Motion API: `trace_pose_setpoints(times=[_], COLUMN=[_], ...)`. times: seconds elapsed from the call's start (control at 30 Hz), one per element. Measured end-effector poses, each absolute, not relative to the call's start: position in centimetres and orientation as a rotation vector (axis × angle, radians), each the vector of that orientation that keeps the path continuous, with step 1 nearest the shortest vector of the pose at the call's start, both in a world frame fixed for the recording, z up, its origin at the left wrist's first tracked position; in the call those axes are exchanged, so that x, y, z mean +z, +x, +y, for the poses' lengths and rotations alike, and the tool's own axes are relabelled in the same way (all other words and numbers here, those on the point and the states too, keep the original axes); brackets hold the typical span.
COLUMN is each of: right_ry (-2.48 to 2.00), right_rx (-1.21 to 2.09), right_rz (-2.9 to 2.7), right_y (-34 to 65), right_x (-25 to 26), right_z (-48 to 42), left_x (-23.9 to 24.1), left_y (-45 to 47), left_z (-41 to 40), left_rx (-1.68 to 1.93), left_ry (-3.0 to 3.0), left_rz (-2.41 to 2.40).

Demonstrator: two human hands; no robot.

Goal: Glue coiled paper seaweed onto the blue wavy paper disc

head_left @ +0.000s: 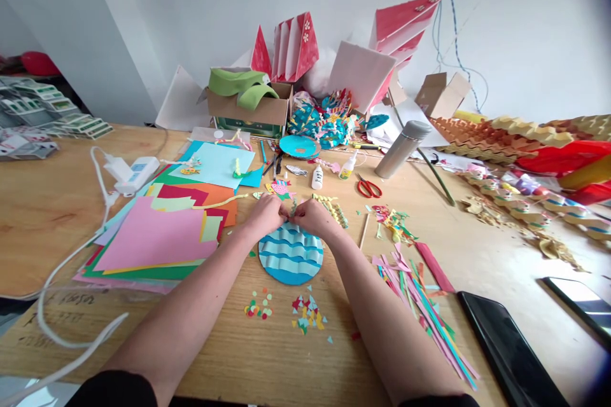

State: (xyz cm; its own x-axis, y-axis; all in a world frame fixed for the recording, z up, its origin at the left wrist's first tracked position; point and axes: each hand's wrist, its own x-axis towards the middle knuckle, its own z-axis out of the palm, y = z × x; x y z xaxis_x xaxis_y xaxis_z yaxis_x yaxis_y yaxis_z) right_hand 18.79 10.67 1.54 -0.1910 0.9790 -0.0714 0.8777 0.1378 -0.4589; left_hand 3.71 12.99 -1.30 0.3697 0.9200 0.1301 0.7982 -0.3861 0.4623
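A round blue paper disc [291, 264] with wavy light-blue paper bands lies on the table in front of me. My left hand [268, 213] is at its upper left edge and my right hand [312, 216] at its upper right edge. Both hands are closed, fingertips pinched near each other over the disc's top. A small greenish piece shows between them, too small to name. Just beyond the hands are a pink paper fish [280, 188] and curled yellow paper strips [338, 211].
Coloured paper sheets [153, 235] are stacked left. Glue bottles [317, 177], red scissors [368, 187] and a grey thermos [403, 149] stand or lie beyond. Paper strips [424, 311] and a black phone [506, 343] lie right. Paper bits [308, 315] are near me.
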Motion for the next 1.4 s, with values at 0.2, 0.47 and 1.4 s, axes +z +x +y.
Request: trace_pose_setpoints(times=[0.2, 0.47, 1.4], right_ry=[-1.842, -1.914, -1.909], right_rx=[0.606, 0.599, 0.599], right_rz=[-2.181, -2.139, -2.17], right_y=[18.86, 18.68, 18.77], right_x=[1.72, 1.69, 1.64], right_z=[10.66, 10.67, 10.65], left_x=[-1.66, -1.24, -1.11], left_y=[3.68, 3.82, 4.01], left_z=[13.27, 13.04, 12.86], left_rx=[0.515, 0.484, 0.425], left_ry=[2.295, 2.321, 2.373], left_rz=[1.52, 1.527, 1.517])
